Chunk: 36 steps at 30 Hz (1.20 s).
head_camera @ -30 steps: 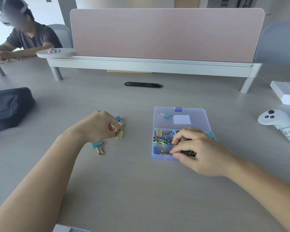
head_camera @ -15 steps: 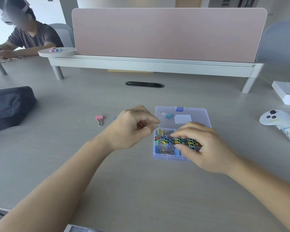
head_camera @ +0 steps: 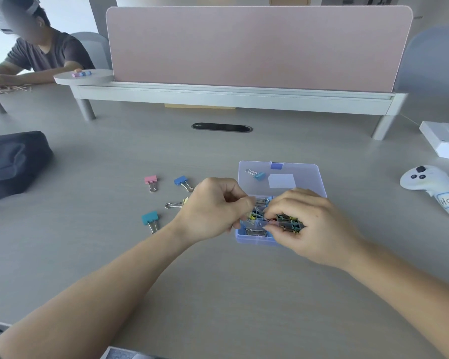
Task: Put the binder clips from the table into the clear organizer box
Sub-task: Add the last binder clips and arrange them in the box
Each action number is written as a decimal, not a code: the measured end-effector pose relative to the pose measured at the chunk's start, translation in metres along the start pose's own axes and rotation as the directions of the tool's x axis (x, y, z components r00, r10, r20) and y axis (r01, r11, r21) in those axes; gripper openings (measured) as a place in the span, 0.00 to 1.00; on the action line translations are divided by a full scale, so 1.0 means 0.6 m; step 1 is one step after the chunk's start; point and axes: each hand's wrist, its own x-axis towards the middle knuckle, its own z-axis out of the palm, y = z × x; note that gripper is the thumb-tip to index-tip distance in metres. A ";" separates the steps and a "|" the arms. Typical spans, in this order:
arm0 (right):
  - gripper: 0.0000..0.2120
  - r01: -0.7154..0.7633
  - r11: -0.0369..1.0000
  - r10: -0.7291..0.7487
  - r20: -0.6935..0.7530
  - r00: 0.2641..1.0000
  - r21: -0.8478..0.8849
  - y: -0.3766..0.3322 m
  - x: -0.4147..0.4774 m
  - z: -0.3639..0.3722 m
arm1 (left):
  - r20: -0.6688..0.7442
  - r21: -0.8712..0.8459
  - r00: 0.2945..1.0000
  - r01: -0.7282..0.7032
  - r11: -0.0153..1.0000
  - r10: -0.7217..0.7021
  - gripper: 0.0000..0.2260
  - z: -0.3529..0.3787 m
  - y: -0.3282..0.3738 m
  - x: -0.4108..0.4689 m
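While the left hand (head_camera: 213,208) pinches a silver-handled clip (head_camera: 261,202) over the clear organizer box (head_camera: 254,240), colourful clips (head_camera: 288,221) lie inside. The grip of the right hand (head_camera: 311,224) I cannot tell.

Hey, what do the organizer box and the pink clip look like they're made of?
Organizer box: probably clear, bluish-tinted plastic; the table shows through its open lid. Pink binder clip: apparently painted metal body, matte, with shiny bare wire handles.

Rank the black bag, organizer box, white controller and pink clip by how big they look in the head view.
black bag, though the frame cuts it off
clear organizer box
white controller
pink binder clip
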 end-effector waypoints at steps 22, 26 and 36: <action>0.03 -0.186 0.969 0.152 0.204 0.967 0.161 0.003 -0.005 0.001 | 0.391 0.391 0.792 -0.604 0.694 0.469 0.15 -0.043 -0.033 -0.002; 0.04 -0.182 0.973 0.146 0.232 0.962 0.143 0.004 -0.005 -0.002 | 0.451 0.471 0.767 -0.639 0.608 0.457 0.15 -0.039 -0.036 -0.006; 0.05 -0.146 0.985 0.118 0.255 0.960 0.092 0.004 -0.005 -0.003 | 0.471 0.542 0.773 -0.633 0.552 0.424 0.15 -0.031 -0.034 -0.009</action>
